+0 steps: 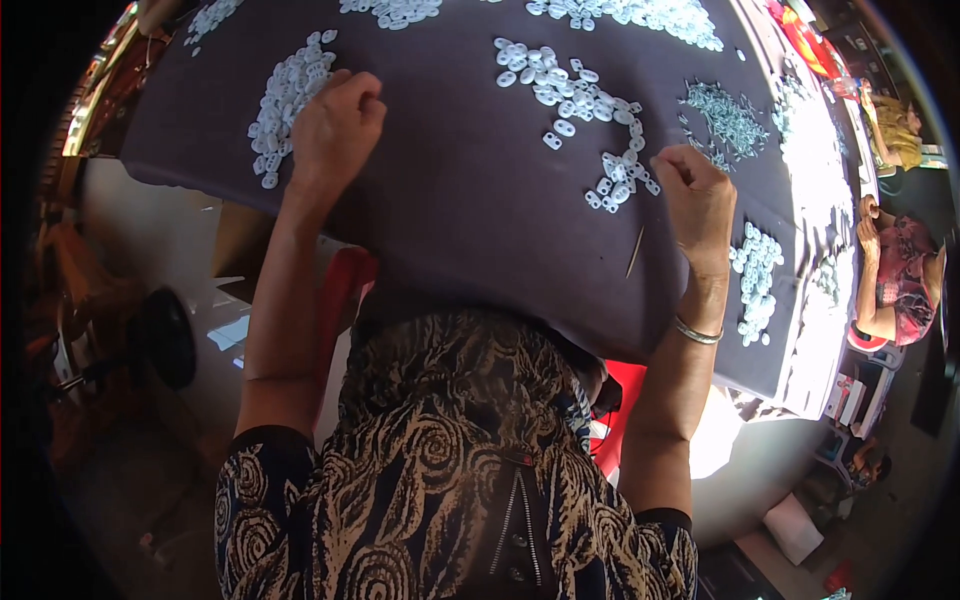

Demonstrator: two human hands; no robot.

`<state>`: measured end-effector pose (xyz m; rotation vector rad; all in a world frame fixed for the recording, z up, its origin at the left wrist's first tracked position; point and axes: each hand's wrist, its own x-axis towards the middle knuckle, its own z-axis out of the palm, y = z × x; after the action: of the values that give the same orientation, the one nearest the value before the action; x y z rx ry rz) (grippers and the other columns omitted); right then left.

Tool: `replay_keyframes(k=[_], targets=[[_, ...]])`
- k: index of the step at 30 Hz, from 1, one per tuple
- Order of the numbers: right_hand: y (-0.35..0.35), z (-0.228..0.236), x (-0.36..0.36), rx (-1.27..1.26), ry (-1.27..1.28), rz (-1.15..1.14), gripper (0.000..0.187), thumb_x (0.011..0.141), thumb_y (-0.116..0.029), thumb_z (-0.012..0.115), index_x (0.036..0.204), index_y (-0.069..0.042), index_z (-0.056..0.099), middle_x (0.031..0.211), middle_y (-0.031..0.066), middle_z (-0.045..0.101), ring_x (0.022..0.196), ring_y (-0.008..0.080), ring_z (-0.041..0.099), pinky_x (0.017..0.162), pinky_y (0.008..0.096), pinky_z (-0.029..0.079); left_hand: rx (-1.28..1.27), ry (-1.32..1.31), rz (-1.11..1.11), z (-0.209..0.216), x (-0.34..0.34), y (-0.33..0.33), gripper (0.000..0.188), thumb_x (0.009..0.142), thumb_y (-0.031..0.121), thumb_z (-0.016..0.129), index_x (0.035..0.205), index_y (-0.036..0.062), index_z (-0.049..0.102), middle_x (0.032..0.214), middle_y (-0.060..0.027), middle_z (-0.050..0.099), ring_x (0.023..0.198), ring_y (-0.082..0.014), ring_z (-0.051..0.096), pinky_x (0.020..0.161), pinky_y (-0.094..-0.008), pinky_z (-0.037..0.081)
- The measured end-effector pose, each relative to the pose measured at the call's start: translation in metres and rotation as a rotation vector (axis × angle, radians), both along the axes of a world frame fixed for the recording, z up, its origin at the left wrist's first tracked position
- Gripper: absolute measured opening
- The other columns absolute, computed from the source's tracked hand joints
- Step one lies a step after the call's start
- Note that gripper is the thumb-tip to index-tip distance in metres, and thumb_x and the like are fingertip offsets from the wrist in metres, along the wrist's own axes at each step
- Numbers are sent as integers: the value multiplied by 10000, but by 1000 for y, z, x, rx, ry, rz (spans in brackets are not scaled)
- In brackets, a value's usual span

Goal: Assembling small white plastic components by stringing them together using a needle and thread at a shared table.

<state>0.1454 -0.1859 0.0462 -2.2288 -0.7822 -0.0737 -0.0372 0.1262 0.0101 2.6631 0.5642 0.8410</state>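
My left hand (338,130) is closed at the right edge of a pile of small white oval plastic pieces with holes (287,100). Whatever its curled fingers hold, if anything, is hidden. On the right, my right hand (697,205) is also closed, thumb and index finger together, with a bracelet on the wrist. I cannot make out anything between those fingers. Just left of it lies a loose trail of similar white pieces (580,100). Beyond it is a heap of small thin metal parts, apparently screws (735,122). A thin pointed stick (635,250) lies near the right wrist.
More white pieces lie along the far side of the dark tablecloth (450,220), including a far pile (640,15). Another small pile (757,280) sits right of my right wrist. Bright sunlight strikes the right edge. Two other people (905,270) are at the far right.
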Motion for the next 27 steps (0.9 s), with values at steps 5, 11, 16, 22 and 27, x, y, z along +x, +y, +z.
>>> replay_keyframes(k=[5,11,16,22,27], targets=[[3,-8,2,-89,23,124,109,795,-68,654,881,-1,655,739,47,624,628,102,573,602,249,460,52,-101,61,8,3,-5,153,772,54,633,924,70,634,859,-81,580,734,-268,619,618,-360,503],[18,-11,-11,-95,43,167,114,776,-45,681,848,19,619,771,37,587,619,83,539,589,230,444,-146,-229,-216,13,22,-49,169,768,27,664,933,41,627,832,-88,572,715,-225,617,613,-308,504],[24,-13,-18,80,52,263,95,782,0,686,846,4,615,731,-1,573,632,41,501,578,206,425,-463,-141,-467,16,23,-87,172,780,-3,653,946,28,623,829,-71,571,726,-173,611,628,-268,493],[34,-11,-37,285,320,300,57,856,-31,652,904,-4,638,759,-14,605,671,46,534,615,197,448,-847,-100,-615,20,28,-110,232,805,21,657,1030,32,601,928,-41,601,800,-113,595,651,-240,483],[40,-3,-48,313,411,390,72,896,-16,591,944,6,640,789,4,633,700,61,569,635,205,477,-972,-162,-567,11,34,-125,301,827,39,660,1111,30,559,929,-58,623,820,-95,596,673,-223,490]])
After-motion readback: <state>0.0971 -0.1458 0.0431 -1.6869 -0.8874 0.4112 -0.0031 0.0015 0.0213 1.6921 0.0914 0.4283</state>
